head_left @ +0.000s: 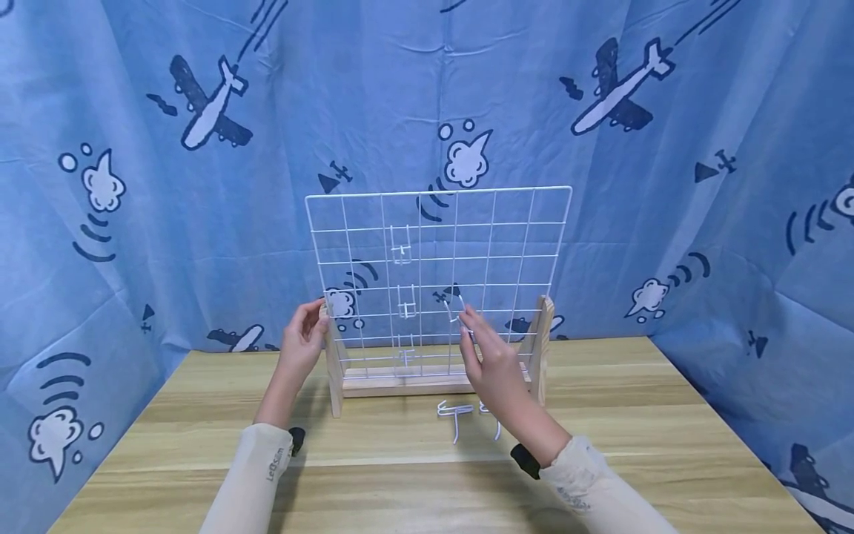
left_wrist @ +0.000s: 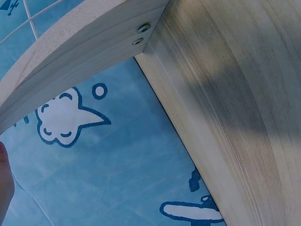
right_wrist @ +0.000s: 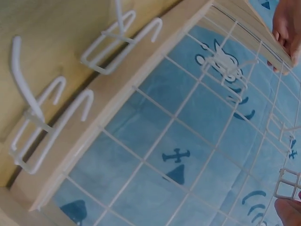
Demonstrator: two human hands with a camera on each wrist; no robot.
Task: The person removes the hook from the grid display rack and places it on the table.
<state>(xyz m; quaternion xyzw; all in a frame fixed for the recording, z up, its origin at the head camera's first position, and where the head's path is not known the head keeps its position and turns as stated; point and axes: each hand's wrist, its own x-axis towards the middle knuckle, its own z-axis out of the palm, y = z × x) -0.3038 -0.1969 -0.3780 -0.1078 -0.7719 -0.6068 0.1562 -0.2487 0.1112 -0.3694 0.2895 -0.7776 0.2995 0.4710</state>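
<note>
A white wire grid panel (head_left: 440,192) stands upright in a wooden stand (head_left: 333,378). My left hand (head_left: 303,340) holds the top of the stand's left post; in the right wrist view this hand (right_wrist: 286,26) shows at the upper right. A white wire hook (right_wrist: 284,182) is pinched between my right hand's (head_left: 494,360) thumb and fingers, close in front of the grid's middle right. Three similar hooks hang in a column on the grid's left part: an upper hook (head_left: 402,254), a middle hook (head_left: 407,308) and a lower hook (head_left: 405,357).
Two loose white hooks, a left one (head_left: 456,409) and a right one (head_left: 497,428), lie on the wooden table (head_left: 373,482) before the stand. The right one is partly hidden by my right hand. A blue curtain (head_left: 280,170) with airplane prints surrounds the table's back and sides.
</note>
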